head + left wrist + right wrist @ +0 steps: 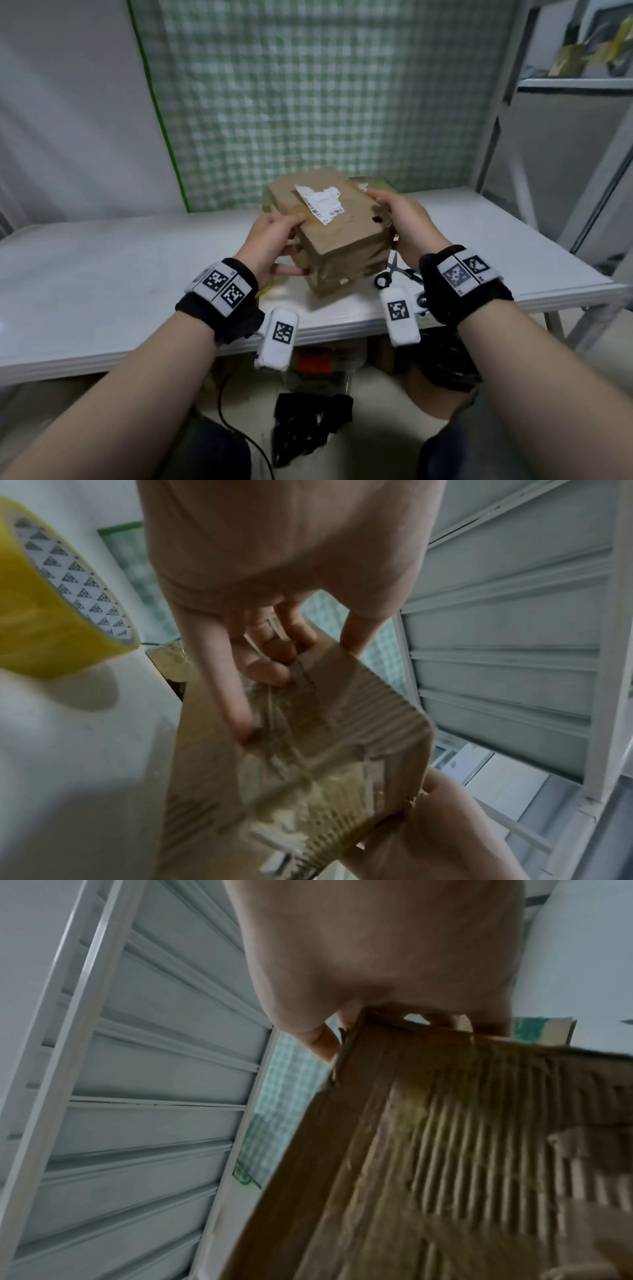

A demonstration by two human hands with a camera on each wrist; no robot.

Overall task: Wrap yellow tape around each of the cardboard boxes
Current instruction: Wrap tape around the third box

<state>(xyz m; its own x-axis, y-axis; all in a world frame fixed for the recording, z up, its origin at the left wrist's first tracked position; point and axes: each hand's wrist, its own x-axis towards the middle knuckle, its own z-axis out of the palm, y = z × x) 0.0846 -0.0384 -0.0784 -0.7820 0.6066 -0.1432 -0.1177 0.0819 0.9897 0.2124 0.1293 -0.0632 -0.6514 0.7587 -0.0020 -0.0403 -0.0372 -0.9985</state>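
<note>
Both hands hold a worn brown cardboard box (pixel 337 236) tilted above the white table (pixel 102 274). It has a torn white shipping label (pixel 322 202) on top and old clear tape on its sides. My left hand (pixel 274 233) grips the box's left edge, thumb on top and fingers underneath. My right hand (pixel 402 219) grips its right side. The left wrist view shows the left fingers (pixel 270 666) curled on the box (pixel 308 750), and the yellow tape roll (pixel 51 601) lying on the table beside it. The right wrist view shows my right hand (pixel 377 961) over the box's corrugated side (pixel 445 1150).
A second taped box (pixel 375 183) sits on the table just behind the held one. Black-handled scissors (pixel 394 272) lie on the table under my right hand. A grey metal shelf (pixel 565 82) at the right carries more taped boxes. A green checked cloth hangs behind.
</note>
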